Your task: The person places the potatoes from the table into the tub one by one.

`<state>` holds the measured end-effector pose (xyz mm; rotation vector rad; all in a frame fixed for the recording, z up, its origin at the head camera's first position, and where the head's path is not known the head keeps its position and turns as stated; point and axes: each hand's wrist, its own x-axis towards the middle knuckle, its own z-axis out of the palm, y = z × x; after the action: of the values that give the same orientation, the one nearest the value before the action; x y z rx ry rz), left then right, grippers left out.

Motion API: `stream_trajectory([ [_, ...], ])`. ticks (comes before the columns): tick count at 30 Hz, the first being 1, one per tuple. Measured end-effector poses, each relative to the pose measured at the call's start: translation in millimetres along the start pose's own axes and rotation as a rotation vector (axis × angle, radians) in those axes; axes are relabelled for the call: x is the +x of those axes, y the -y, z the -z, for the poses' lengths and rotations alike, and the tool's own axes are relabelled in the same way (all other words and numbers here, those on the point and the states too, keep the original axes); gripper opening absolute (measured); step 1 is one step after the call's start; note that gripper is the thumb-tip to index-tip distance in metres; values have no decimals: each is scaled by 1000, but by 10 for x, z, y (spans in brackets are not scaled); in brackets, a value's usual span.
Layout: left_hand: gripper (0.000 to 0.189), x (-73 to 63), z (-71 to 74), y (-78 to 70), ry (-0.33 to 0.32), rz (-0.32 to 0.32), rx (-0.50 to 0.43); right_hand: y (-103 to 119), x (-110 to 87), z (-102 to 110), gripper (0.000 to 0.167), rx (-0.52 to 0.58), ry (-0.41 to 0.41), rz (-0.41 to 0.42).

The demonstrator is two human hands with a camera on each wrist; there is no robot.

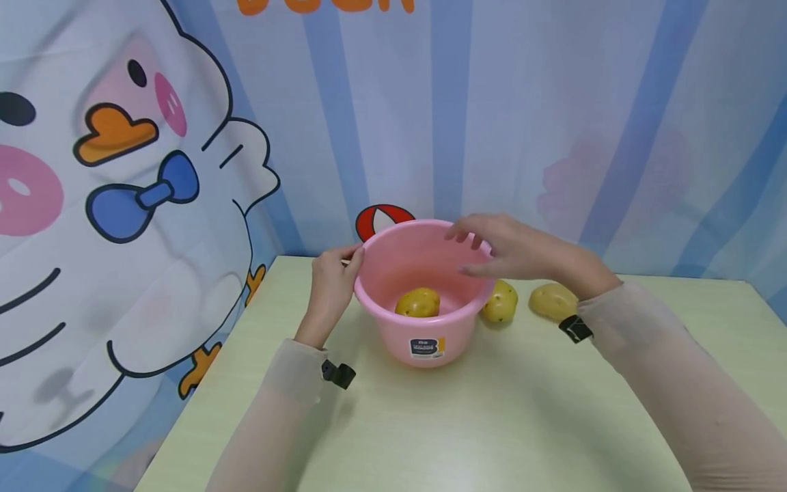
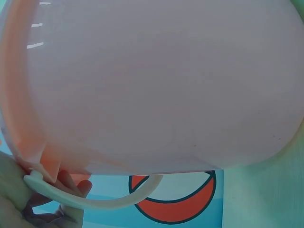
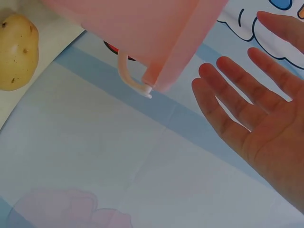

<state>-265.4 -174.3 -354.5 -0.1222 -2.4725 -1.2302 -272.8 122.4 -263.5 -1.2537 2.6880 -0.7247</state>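
A pink plastic bucket [image 1: 393,335] with a label on its front stands tilted toward me on the table. One potato [image 1: 418,303] lies inside it. My left hand [image 1: 330,287] holds the rim at the left side, thumb on top. In the left wrist view that hand's curled fingers [image 2: 71,190] are beside the white handle [image 2: 95,203]. My right hand [image 1: 513,246] hovers over the bucket's right rim, fingers spread and nothing in them; the right wrist view shows its bare palm [image 3: 275,128]. Just right of the bucket is a second potato [image 1: 501,302].
Farther right, a paler potato [image 1: 553,301] lies on the light table [image 1: 467,430], close to my right sleeve. A cartoon-printed cloth [image 1: 393,123] hangs behind the table and along its left side.
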Motion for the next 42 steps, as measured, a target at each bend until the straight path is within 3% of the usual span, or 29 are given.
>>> stream_trajectory([
  [20, 34, -8, -2, 16, -4, 1, -5, -120, -107, -29, 38, 10, -24, -27],
  [42, 34, -14, -7, -10, -2, 22, -12, -272, -287, -5, 31, -36, -153, -95],
])
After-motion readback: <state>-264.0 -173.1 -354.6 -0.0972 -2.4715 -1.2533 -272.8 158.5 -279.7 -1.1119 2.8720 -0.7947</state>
